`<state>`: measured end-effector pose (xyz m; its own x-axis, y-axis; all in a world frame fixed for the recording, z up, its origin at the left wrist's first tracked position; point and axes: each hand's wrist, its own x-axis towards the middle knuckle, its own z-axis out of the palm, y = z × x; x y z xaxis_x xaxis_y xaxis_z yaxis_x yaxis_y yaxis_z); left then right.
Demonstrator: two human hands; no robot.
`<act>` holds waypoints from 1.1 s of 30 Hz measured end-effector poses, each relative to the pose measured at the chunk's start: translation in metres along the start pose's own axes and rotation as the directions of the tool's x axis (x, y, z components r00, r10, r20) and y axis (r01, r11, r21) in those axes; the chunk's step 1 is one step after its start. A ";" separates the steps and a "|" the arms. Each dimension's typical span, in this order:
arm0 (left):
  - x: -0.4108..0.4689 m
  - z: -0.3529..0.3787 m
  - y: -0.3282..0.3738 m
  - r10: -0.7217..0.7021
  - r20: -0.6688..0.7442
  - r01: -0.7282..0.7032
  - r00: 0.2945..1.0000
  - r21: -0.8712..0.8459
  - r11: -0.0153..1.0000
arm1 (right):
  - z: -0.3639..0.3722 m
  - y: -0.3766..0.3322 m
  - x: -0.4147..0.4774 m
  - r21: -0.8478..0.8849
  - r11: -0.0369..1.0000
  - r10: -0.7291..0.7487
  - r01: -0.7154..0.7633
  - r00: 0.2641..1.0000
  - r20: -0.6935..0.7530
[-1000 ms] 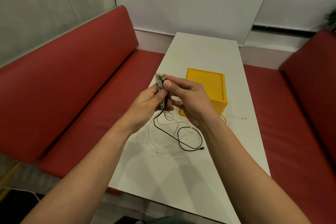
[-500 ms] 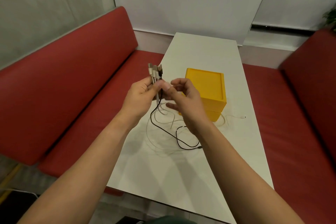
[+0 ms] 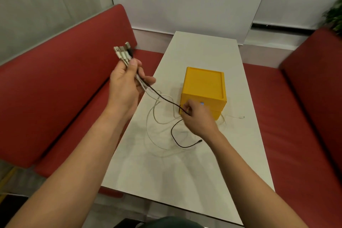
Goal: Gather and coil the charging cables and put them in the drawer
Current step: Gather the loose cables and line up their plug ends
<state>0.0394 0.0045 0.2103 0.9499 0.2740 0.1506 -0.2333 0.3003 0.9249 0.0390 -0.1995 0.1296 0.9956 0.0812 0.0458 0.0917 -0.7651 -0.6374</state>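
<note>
A: Hands, compared with 1 s ago?
B: Separated. Left hand (image 3: 125,83) now sits higher and further left, taking the cable bundle (image 3: 123,52) with it, plugs uppermost.
A: Right?
B: Right hand (image 3: 199,118) is off the plugs and down in front of the yellow drawer box (image 3: 203,87), pinching the black cable (image 3: 166,99). That cable now runs straight between the hands.
</note>
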 end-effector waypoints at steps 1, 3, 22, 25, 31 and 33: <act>0.001 -0.002 0.004 0.001 -0.001 -0.001 1.000 0.000 1.000 | -0.003 0.018 0.003 -0.088 0.996 0.022 -0.024 1.000 -0.021; 0.002 -0.006 0.006 -0.006 0.008 0.006 1.000 0.008 1.000 | -0.015 0.050 0.008 -0.217 0.969 0.103 -0.119 0.991 -0.083; -0.004 0.012 -0.021 -0.126 0.057 0.118 0.990 0.120 0.986 | -0.064 0.089 -0.006 -0.003 0.991 0.099 -0.132 0.754 -0.649; -0.005 0.015 -0.025 -0.140 0.084 0.130 0.987 0.116 0.985 | -0.048 0.104 -0.006 -0.247 0.914 0.325 -0.321 0.945 -0.026; -0.012 0.021 -0.029 -0.122 0.171 0.097 0.978 0.150 0.984 | -0.031 0.010 -0.012 0.146 0.986 -0.120 0.080 0.949 0.292; -0.015 0.026 -0.027 -0.095 0.195 0.068 0.976 0.140 0.988 | -0.013 -0.026 -0.006 0.369 0.918 -0.251 0.147 0.934 0.252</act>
<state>0.0364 -0.0314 0.1925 0.9900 0.0604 0.1271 -0.1363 0.1873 0.9728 0.0312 -0.1885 0.1560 0.9031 0.4293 0.0089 0.2245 -0.4545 -0.8620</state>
